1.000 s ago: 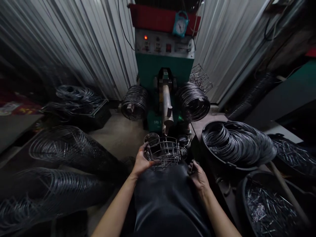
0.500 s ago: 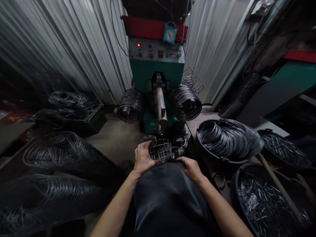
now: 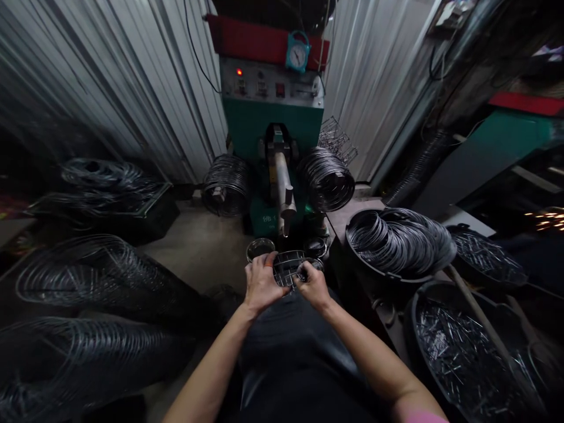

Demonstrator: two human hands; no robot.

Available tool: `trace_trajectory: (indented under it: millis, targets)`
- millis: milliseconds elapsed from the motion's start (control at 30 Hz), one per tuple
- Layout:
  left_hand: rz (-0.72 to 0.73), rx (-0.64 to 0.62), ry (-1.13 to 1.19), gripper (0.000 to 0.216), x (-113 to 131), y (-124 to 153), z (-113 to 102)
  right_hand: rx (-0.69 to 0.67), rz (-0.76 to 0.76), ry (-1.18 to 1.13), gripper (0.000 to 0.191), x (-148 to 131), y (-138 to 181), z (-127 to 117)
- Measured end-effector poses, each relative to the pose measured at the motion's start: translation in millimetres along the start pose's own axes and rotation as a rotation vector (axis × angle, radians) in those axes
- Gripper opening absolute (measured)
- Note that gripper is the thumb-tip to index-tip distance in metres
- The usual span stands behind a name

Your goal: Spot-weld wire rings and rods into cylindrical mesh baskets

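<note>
A small round wire basket [image 3: 287, 268] of crossed metal rods sits low in front of me, over my dark apron [image 3: 299, 341]. My left hand [image 3: 261, 284] grips its left side, thumb along the near edge and fingers on the far side. At the basket's right edge is my right hand [image 3: 314, 288], its fingers pinched together. Whatever lies between those fingertips is too small and dark to make out. Just beyond the basket, the metal arm of a green machine [image 3: 285, 188] points toward me.
Wire coils [image 3: 225, 185] flank the machine arm. Right of me stand a tub of wire rings [image 3: 400, 244] and a tub of short metal rods [image 3: 467, 352] with a wooden handle [image 3: 480, 317] across it. Stacked wire hoops [image 3: 110, 270] lie left. Sparks [image 3: 549, 220] glow far right.
My right hand has moved left, from beside the basket to its right edge. My left hand still holds the basket. The whole view has shifted slightly, and sparks now show at the far right.
</note>
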State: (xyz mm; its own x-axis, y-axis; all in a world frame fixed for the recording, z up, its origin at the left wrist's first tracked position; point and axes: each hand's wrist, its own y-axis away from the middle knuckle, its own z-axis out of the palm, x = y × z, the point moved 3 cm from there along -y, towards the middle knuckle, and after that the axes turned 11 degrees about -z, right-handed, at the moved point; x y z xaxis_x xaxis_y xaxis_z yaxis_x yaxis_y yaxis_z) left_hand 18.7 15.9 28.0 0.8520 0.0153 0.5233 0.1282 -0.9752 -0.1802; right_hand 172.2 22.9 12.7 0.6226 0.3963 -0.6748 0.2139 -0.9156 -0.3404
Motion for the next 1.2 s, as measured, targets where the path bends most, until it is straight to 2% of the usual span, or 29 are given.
trace_trajectory:
  millis: [133, 467, 667, 933, 1033, 1200]
  targets:
    - [-0.002, -0.041, -0.004, 0.081, -1.0, 2.9, 1.6, 0.047, -0.004, -0.204, 0.008, 1.9, 7.9, 4.2]
    - [0.043, -0.042, 0.011, 0.083, -4.9, 3.3, 3.1, 0.103, 0.016, -0.236, 0.012, -3.2, 14.6, 7.0]
    - [0.029, -0.124, 0.058, 0.083, -14.3, -2.3, -0.9, -0.107, -0.028, -0.263, 0.017, -8.2, 9.0, 3.5]
    - [0.015, -0.117, 0.070, 0.083, -30.2, -9.5, 0.8, -0.386, -0.313, -0.089, 0.023, -18.7, 2.9, -3.4]
    - [0.020, -0.121, 0.075, 0.083, -30.3, -8.9, 1.1, -0.431, -0.320, 0.014, 0.027, -18.8, 3.5, -4.6]
    - [0.044, -0.158, 0.071, 0.083, -27.0, -6.5, 3.3, -0.493, -0.366, 0.114, 0.022, -17.7, 3.0, -3.9]
